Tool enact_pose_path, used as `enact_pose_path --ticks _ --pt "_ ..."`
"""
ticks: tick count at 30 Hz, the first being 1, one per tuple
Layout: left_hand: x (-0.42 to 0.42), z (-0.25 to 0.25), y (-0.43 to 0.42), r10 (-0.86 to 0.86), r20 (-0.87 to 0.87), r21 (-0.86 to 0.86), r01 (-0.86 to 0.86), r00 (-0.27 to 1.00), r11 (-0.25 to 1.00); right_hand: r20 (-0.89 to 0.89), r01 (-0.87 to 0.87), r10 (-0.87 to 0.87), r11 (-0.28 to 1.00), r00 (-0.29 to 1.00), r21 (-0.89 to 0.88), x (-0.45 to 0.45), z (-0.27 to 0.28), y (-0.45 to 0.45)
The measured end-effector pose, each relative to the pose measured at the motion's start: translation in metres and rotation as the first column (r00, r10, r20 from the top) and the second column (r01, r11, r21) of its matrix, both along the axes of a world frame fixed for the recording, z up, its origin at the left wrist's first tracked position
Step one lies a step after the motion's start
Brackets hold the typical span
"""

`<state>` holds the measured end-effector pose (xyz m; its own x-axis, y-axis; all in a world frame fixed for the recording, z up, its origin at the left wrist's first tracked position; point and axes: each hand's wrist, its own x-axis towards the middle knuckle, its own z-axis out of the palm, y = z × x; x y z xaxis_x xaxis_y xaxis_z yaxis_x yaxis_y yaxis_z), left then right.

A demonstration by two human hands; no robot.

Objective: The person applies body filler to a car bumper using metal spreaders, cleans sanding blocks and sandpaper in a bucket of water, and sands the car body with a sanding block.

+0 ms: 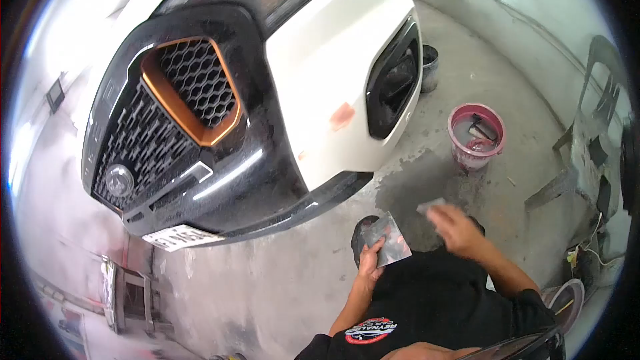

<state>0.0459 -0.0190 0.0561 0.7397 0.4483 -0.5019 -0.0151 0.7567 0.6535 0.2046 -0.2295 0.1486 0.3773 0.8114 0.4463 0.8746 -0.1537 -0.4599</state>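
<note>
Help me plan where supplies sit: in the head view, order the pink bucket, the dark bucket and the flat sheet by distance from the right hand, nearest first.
From the right hand:
1. Flat sheet: to its left, in the left hand.
2. Pink bucket: ahead, on the floor.
3. Dark bucket: farther ahead, beside the car.

Grey chair (577, 183) near right wall (527, 23); dark bucket (431, 75) on floor (467, 53); lower left, possibly stool (111, 293).

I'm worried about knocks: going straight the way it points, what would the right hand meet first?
Probably the lower corner of the car's front bumper, up and to the left of the right hand, though depth is unclear in this view.
</note>
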Motion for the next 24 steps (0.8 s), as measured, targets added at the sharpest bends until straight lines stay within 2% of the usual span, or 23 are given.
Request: enact_pose_path --ticks 1,2,4,7,8,9,11,12,13,14,15,17,18,19,20,24 --pt "0.006 0.008 -0.005 0.071 -0.062 0.001 -0.071 0.996 0.997 -0.003 -0.111 0.111 0.994 0.994 -0.023 -0.010 -0.008 0.000" --pt "0.011 0.011 -0.007 0.062 -0.063 0.013 -0.061 0.996 0.998 -0.003 -0.102 0.102 0.995 0.995 -0.010 -0.017 -0.020 -0.002" --pt "0.025 0.016 -0.011 0.040 -0.097 0.010 -0.039 0.995 0.999 0.044 -0.319 0.326 0.940 0.944 -0.122 -0.023 -0.044 -0.003" --pt "0.031 0.035 -0.019 0.001 -0.053 0.110 0.005 0.999 0.994 -0.012 -0.221 0.222 0.967 0.975 -0.126 -0.015 -0.072 -0.011" --pt "0.027 0.041 -0.023 0.042 -0.003 0.032 -0.042 0.999 0.999 -0.037 -0.208 0.205 0.960 0.978 -0.189 -0.008 -0.078 -0.016" --pt "0.026 0.049 -0.025 0.043 0.001 0.039 -0.043 0.999 0.998 -0.033 -0.209 0.206 0.961 0.978 -0.182 -0.001 -0.080 -0.024" --pt "0.018 0.065 -0.023 -0.011 0.032 0.145 0.007 0.999 0.989 -0.051 -0.219 0.222 0.848 0.974 -0.483 0.004 -0.082 -0.034" --pt "0.020 0.075 -0.024 -0.045 0.053 0.267 0.029 0.998 0.963 -0.045 -0.224 0.232 0.848 0.972 -0.480 0.008 -0.083 -0.032" --pt "0.025 0.076 -0.024 -0.030 0.052 0.270 0.014 0.998 0.963 -0.267 -0.095 0.007 0.943 0.964 -0.318 0.009 -0.086 -0.029" --pt "0.027 0.077 -0.025 -0.029 0.045 0.288 0.015 0.999 0.957 -0.509 0.082 -0.169 0.979 0.844 -0.189 0.008 -0.091 -0.026" --pt "0.027 0.079 -0.026 -0.029 0.036 0.308 0.016 0.999 0.951 -0.517 0.063 -0.151 0.981 0.842 -0.185 0.010 -0.101 -0.020" --pt "0.034 0.082 -0.035 -0.020 0.008 0.300 0.017 1.000 0.954 -0.601 0.357 -0.255 0.933 0.758 0.054 0.021 -0.121 -0.007" --pt "0.035 0.082 -0.042 -0.010 -0.069 0.324 0.032 0.998 0.946 -0.607 0.361 -0.249 0.930 0.755 0.067 0.021 -0.122 -0.006" --pt "0.039 0.081 -0.045 -0.004 -0.142 0.349 0.054 0.990 0.936 -0.667 0.354 -0.266 0.935 0.696 -0.004 0.023 -0.121 -0.006" --pt "0.039 0.076 -0.045 -0.049 -0.130 0.377 0.095 0.990 0.921 -0.721 0.338 -0.286 0.938 0.631 -0.076 0.024 -0.121 -0.007" --pt "0.043 0.059 -0.048 -0.063 -0.089 0.355 0.091 0.994 0.930 -0.663 0.256 -0.227 0.965 0.714 -0.056 0.030 -0.144 -0.013"
